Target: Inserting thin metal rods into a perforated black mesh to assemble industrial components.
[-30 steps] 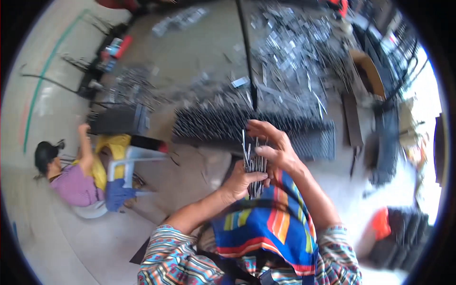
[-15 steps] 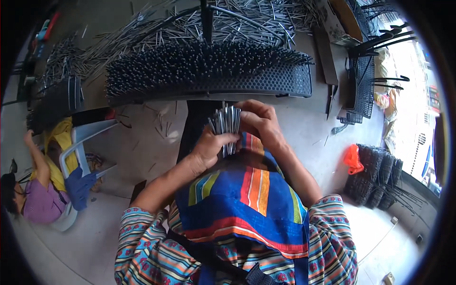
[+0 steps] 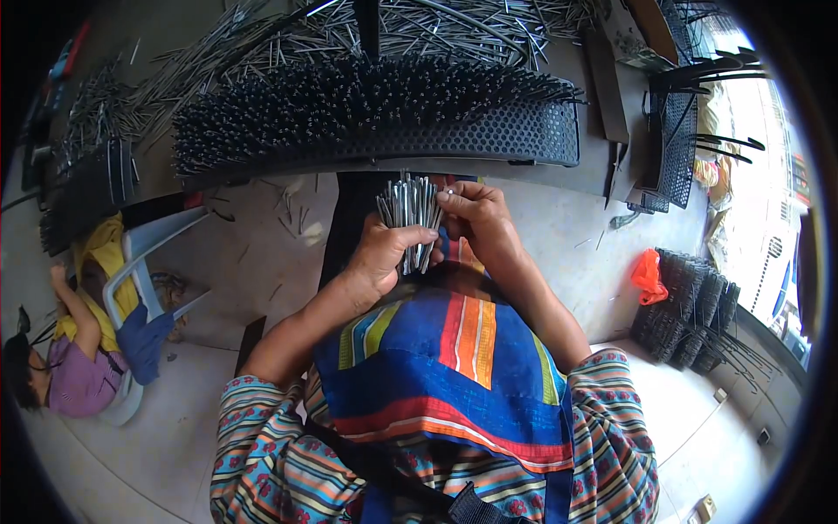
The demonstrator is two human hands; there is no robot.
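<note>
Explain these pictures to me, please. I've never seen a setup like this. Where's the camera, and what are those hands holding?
There is no machine arm here: these are a person's own bare hands. The camera is worn on the head and looks down through a very wide lens, so straight edges bend near the rim. At the bottom you see the wearer's striped apron.

The left hand grips a bundle of thin metal rods. The right hand is beside the bundle's top, fingers bent; whether it pinches a rod is hard to tell.

Ahead, a dark perforated tray is crowded with thin upright pieces. Beyond it, many loose rods lie scattered on the table. Another person is at the left.
</note>
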